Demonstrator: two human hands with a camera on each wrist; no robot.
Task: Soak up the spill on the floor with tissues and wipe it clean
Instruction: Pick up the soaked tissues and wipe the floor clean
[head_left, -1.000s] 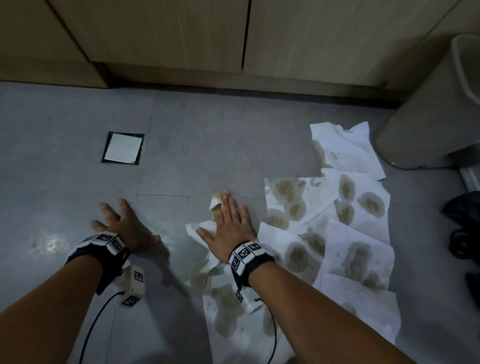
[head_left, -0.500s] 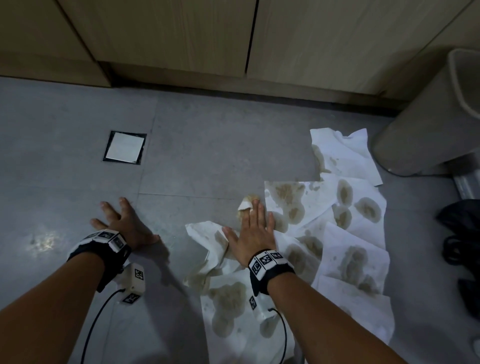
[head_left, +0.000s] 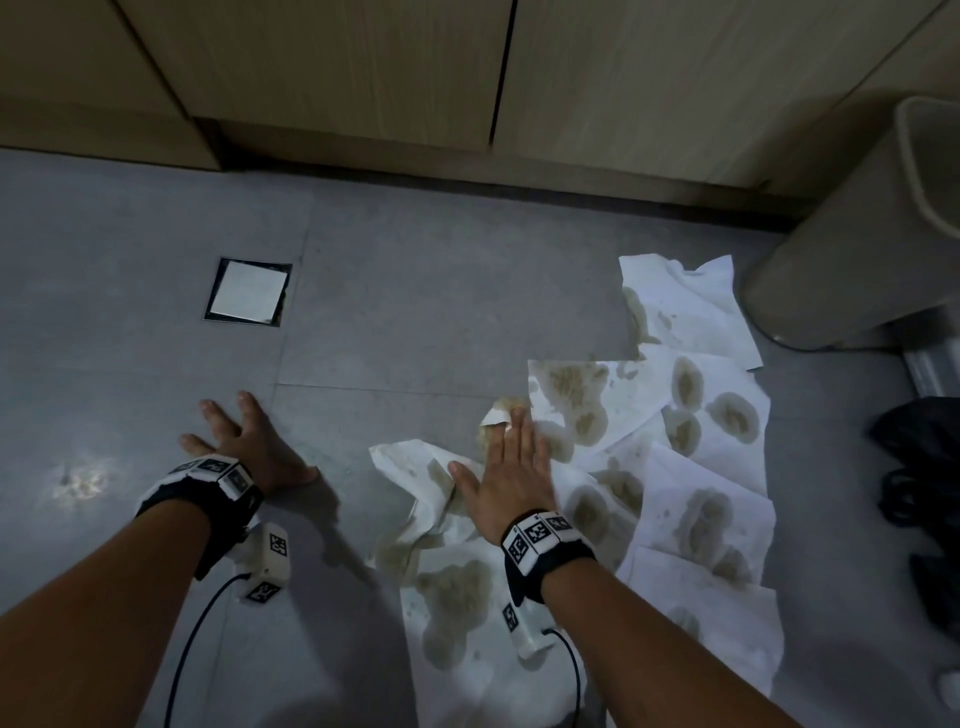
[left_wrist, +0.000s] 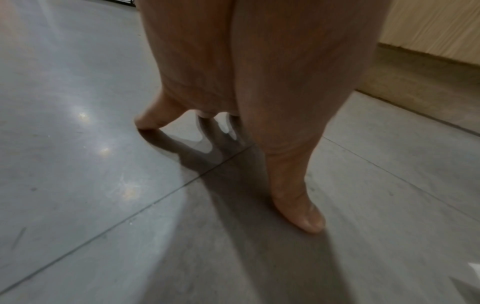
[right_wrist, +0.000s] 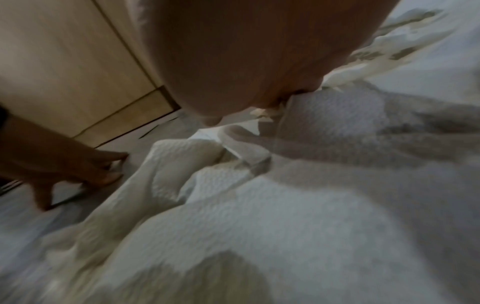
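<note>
The right hand (head_left: 511, 480), flat with fingers straight and pressed together, bears down on the tissues (head_left: 691, 499) and has slid rightward across them since a second ago. In the earliest frame it lies over the crumpled left edge; half a second ago it is partway across; now its fingertips sit at the corner of a stained sheet. The bunched tissue (head_left: 410, 467) it has left lies rumpled to its left. This is judged a wiping stroke in progress: the sheets show brown soaked patches, so soaking is well along, while wiping is unfinished. The tissues lie on the grey floor (head_left: 415, 312), overlapping in a band from near the bin (head_left: 857, 260) towards the person. The left hand (head_left: 244, 447), fingers spread, stays planted on bare floor as a prop, holding nothing, its place unchanged.
</note>
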